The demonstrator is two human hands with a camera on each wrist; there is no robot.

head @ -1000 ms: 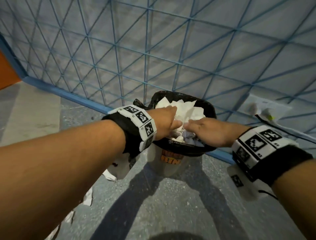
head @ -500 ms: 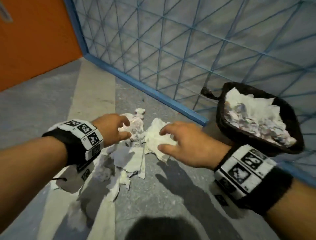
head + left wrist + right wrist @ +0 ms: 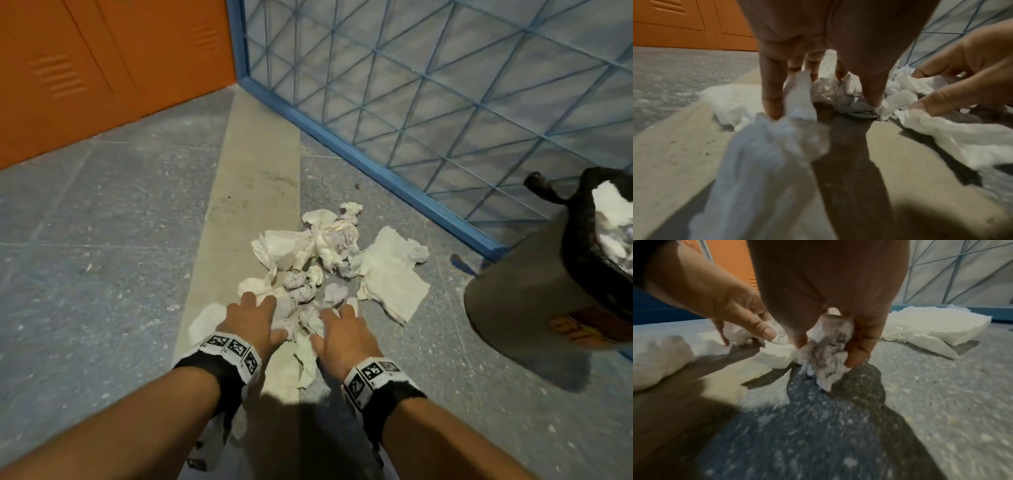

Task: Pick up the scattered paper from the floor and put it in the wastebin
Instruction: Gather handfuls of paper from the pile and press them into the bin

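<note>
Crumpled white paper lies in a heap on the floor beside the blue mesh partition. Both hands are down on its near edge. My left hand has its fingers and thumb dug into the paper, and a strip of paper runs up between the fingers. My right hand pinches a grey-printed crumpled wad between thumb and fingers. The grey wastebin with a black liner stands to the right, tilted in view, with paper heaped inside.
Orange locker doors close off the far left. A blue-framed mesh partition runs along the back and right, behind the bin. A flat paper sheet lies at the heap's right side. The floor is grey, crossed by a beige strip.
Both hands left the wastebin, swung left and dropped onto the paper heap on the floor. They were empty above the heap half a second ago and now grip paper.
</note>
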